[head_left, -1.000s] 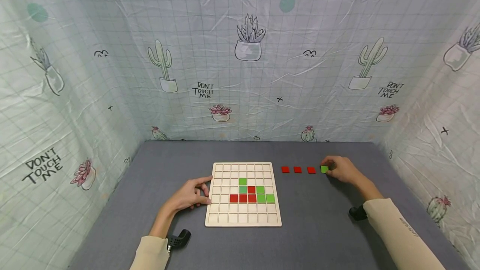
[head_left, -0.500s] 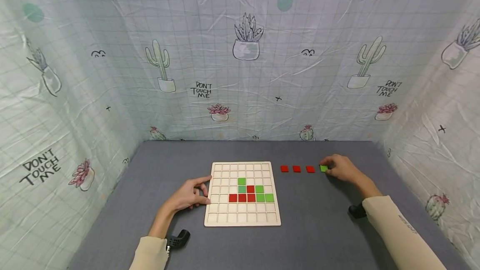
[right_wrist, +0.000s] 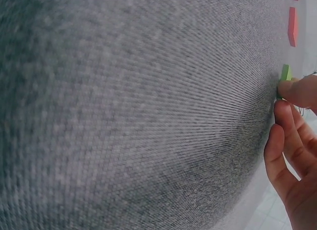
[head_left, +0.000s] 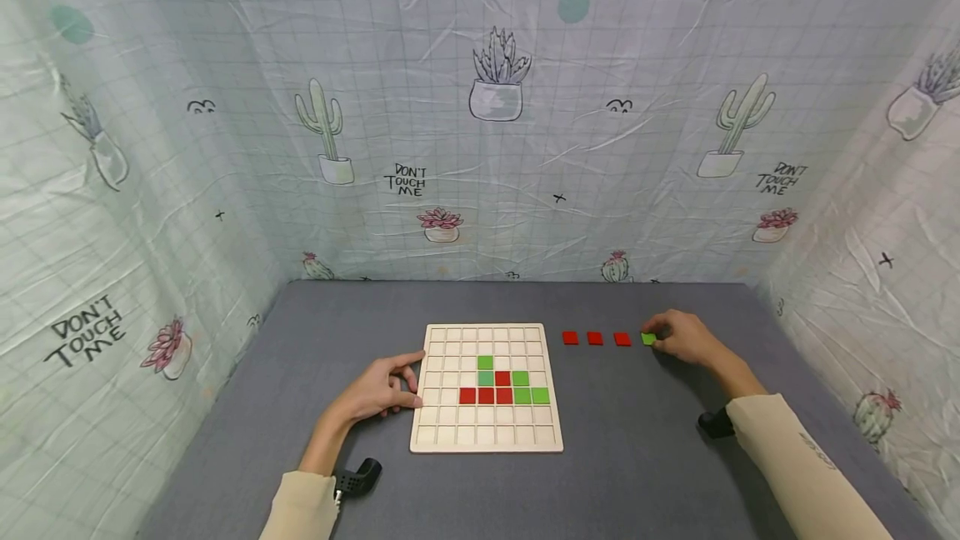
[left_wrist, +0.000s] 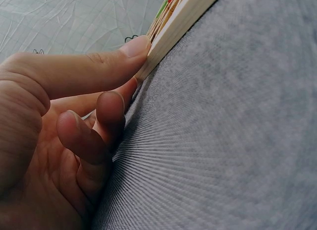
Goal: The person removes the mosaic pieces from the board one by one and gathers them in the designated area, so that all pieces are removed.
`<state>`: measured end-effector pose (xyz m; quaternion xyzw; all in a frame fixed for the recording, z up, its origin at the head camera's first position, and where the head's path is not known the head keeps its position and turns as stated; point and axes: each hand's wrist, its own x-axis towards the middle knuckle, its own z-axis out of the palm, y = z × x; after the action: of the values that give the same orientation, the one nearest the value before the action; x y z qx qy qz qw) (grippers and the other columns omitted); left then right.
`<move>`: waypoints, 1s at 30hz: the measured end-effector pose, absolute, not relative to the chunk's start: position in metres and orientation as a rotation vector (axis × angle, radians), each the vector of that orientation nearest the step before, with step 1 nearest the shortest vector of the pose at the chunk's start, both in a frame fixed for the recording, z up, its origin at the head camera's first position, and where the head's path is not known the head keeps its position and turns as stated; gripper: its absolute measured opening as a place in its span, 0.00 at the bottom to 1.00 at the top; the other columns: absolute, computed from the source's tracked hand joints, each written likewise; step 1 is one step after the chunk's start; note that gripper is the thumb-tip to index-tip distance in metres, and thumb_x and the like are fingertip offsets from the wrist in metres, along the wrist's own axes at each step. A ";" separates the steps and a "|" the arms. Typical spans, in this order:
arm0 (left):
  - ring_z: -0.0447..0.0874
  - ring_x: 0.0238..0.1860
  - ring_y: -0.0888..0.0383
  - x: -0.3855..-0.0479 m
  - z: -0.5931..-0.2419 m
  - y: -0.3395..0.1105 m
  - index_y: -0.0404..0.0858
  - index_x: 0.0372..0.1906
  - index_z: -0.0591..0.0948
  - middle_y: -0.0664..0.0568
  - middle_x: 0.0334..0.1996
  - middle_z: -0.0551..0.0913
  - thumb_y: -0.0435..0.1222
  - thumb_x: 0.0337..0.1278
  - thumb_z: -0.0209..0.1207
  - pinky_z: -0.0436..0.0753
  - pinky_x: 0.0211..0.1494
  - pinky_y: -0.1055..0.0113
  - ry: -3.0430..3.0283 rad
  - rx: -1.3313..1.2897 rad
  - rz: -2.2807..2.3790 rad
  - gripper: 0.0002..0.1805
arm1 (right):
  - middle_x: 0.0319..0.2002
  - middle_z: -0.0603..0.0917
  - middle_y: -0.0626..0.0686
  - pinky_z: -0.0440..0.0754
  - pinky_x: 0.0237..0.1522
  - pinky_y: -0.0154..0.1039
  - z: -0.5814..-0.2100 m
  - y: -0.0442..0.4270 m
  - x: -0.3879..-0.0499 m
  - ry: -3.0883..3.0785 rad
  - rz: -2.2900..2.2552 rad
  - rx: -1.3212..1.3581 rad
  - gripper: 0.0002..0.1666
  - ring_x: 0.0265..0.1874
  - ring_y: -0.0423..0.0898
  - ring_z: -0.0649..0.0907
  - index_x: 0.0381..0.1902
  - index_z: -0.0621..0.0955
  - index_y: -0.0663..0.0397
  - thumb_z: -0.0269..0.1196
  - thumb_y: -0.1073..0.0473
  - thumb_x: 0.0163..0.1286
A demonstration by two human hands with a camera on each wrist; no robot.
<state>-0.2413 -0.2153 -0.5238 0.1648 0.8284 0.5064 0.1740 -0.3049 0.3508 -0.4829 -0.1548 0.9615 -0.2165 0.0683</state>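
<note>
A square wooden grid board [head_left: 450, 436] lies on the grey table, with red tiles [head_left: 486, 396] and green tiles [head_left: 521, 378] in some of its squares. At its left edge, my left hand [head_left: 378, 388] touches the rim with the thumb and index finger spread apart. The left wrist view shows the thumb [left_wrist: 94, 76] against the board's side [left_wrist: 178, 34] and the other fingers loosely bent. To the right, my right hand [head_left: 681, 338] pinches a loose green tile [head_left: 648, 339] at table level. Fingers cover part of that tile in the right wrist view.
Three loose red tiles [head_left: 595, 338] form a row between the board and the green tile. The grey cloth-covered table [head_left: 630, 457] meets a patterned cloth backdrop [head_left: 525, 157] behind and at both sides. Each wrist wears a black device [head_left: 358, 478].
The green tile under my right fingers looks slightly flatter and more covered than a second ago. My left hand and the board have stayed in place.
</note>
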 end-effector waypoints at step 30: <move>0.71 0.17 0.64 -0.238 -0.521 -0.215 0.33 0.78 0.65 0.41 0.39 0.82 0.36 0.55 0.75 0.72 0.17 0.67 2.362 0.482 1.419 0.47 | 0.47 0.86 0.63 0.83 0.45 0.58 -0.486 0.356 -0.303 2.888 -0.713 -0.447 0.17 0.45 0.59 0.85 0.51 0.88 0.59 0.70 0.66 0.62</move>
<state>-0.2382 -0.2152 -0.5207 0.1699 0.8319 0.4997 0.1715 -0.3030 0.3563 -0.4857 -0.1483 0.9579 -0.2366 0.0667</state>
